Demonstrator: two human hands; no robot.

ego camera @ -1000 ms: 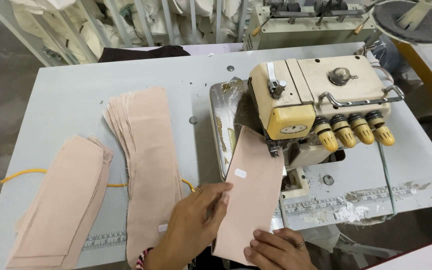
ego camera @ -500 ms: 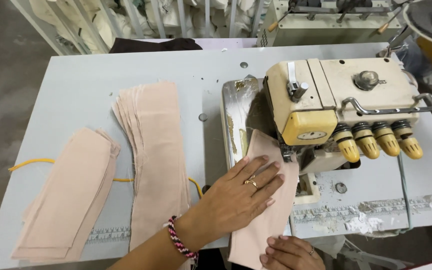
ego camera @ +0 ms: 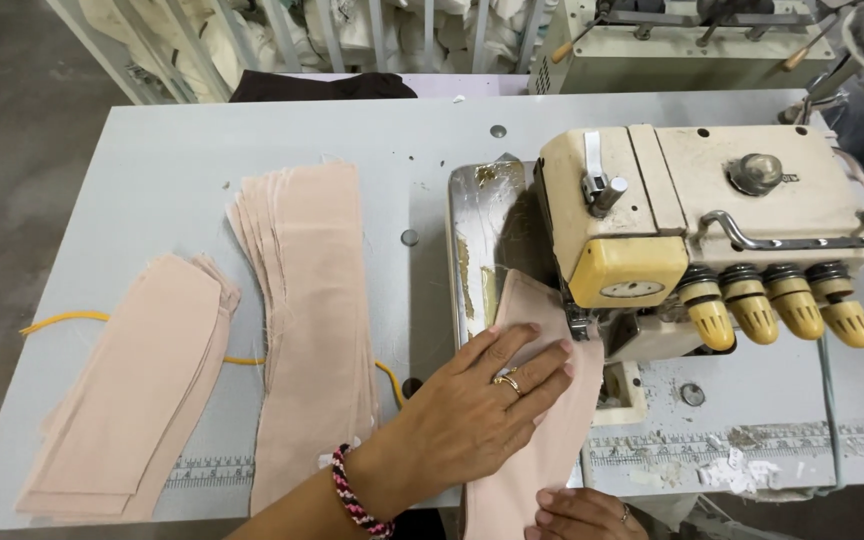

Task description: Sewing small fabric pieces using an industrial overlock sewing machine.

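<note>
Head view, looking down on a grey table. Left hand, fingers spread wide and flat, presses a pink fabric piece against the table in front of the cream sewing machine; its fingertips lie just beside the needle area. Right hand, at the bottom edge and mostly cut off, touches the near end of the same piece; whether it pinches the cloth cannot be told. The far end of the piece reaches under the machine head, beside the metal plate. Two stacks of like pieces lie to the left: a long stack and a shorter stack, with a yellow cord running beneath them.
</note>
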